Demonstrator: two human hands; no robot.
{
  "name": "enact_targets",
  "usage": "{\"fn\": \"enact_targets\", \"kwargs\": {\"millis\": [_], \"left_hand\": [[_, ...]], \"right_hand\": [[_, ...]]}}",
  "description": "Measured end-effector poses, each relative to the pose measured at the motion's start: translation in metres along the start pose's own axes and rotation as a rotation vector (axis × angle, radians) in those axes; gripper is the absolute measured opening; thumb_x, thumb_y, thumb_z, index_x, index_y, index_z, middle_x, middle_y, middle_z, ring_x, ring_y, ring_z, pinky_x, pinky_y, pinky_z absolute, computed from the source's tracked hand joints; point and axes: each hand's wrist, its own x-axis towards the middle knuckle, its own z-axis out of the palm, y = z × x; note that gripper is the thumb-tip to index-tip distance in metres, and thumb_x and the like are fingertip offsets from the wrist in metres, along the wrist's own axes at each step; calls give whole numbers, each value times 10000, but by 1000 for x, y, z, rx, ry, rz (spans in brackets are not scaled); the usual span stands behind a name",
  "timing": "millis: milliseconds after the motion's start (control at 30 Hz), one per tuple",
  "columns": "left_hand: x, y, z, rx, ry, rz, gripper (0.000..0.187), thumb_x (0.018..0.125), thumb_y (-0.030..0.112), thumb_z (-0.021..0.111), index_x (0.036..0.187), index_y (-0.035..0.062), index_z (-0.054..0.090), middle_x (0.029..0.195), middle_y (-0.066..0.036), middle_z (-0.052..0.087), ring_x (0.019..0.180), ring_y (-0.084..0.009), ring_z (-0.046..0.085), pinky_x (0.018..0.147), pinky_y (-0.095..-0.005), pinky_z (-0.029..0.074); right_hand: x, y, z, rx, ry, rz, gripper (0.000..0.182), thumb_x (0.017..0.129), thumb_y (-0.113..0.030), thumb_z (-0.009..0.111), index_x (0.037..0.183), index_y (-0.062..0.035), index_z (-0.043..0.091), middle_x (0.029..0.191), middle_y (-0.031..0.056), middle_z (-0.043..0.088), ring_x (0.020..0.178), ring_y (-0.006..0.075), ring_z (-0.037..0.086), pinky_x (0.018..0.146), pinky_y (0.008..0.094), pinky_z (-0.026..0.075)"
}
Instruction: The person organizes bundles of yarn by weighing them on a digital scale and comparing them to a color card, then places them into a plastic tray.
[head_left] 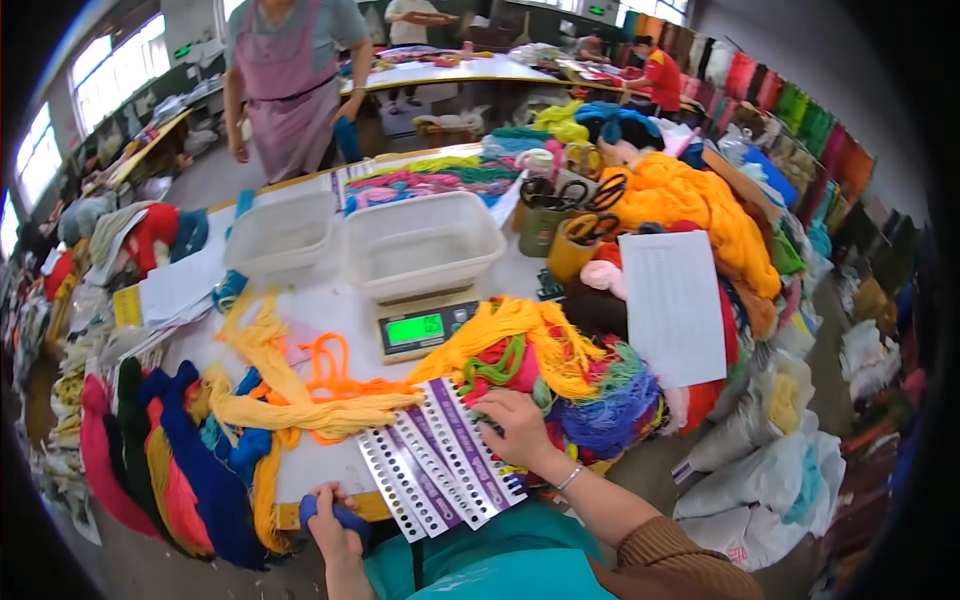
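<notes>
My left hand (pixel 335 522) is at the table's front edge, closed around a bundle of dark blue yarn (pixel 350 518). My right hand (pixel 518 428) has its fingers curled beside the perforated cards and the mixed yarn pile; a dark bit shows under the fingertips, too small to name. The white and purple perforated cards (pixel 440 470) lie fanned over the table's front edge, with holes along their sides. Pale yellow yarn (pixel 320 412) stretches from the left to the cards. Orange-yellow yarn (pixel 520 335) and blue-violet yarn (pixel 612 400) are heaped beyond my right hand.
A digital scale (pixel 425 328) carries a clear plastic tub (pixel 425 240); another tub (pixel 280 235) stands left. Scissors fill a green can (pixel 540 230). A printed sheet (pixel 672 310) leans on yarn at right. Skeins (pixel 205 465) hang at front left. A person in a pink apron (pixel 290 90) stands across.
</notes>
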Motion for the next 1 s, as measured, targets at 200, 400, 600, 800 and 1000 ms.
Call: {"fn": "enact_targets", "kwargs": {"millis": [200, 400, 600, 800, 1000], "left_hand": [[-1, 2, -1, -3, -44, 2, 143, 976, 175, 574, 979, 32, 579, 814, -47, 561, 682, -160, 536, 619, -268, 473], [-1, 2, 0, -25, -45, -13, 143, 973, 170, 578, 980, 27, 574, 819, -51, 563, 683, -155, 536, 624, -266, 476], [0, 1, 0, -10, -34, 5, 153, 994, 160, 541, 975, 13, 577, 801, -63, 571, 671, -167, 552, 624, -293, 482], [-2, 1, 4, 17, -21, 25, 152, 991, 159, 546, 977, 12, 581, 797, -60, 573, 671, -164, 556, 630, -290, 486], [0, 1, 3, 4, -5, 16, 134, 982, 115, 543, 960, -14, 571, 796, -86, 580, 660, -175, 559, 616, -304, 496]], "right_hand": [[1, 0, 0, -4, 1, -3, 290, 744, -108, 700, 1032, -77, 687, 1050, 92, 675, 1025, 291, 634, 882, 414, 488], [2, 0, 1, 7, -12, 15, 288, 749, -107, 700, 1035, -69, 692, 1064, 104, 679, 1038, 306, 635, 891, 431, 478], [2, 1, 1, 15, -18, 19, 296, 737, -96, 704, 1032, -65, 693, 1063, 111, 678, 1045, 306, 634, 888, 423, 478], [3, 0, 0, 22, -18, 22, 284, 737, -91, 702, 1019, -59, 691, 1063, 107, 679, 1043, 305, 636, 891, 419, 475], [4, -1, -1, 24, -21, 22, 264, 742, -100, 702, 1002, -58, 687, 1049, 110, 677, 1038, 311, 632, 884, 428, 473]]}}
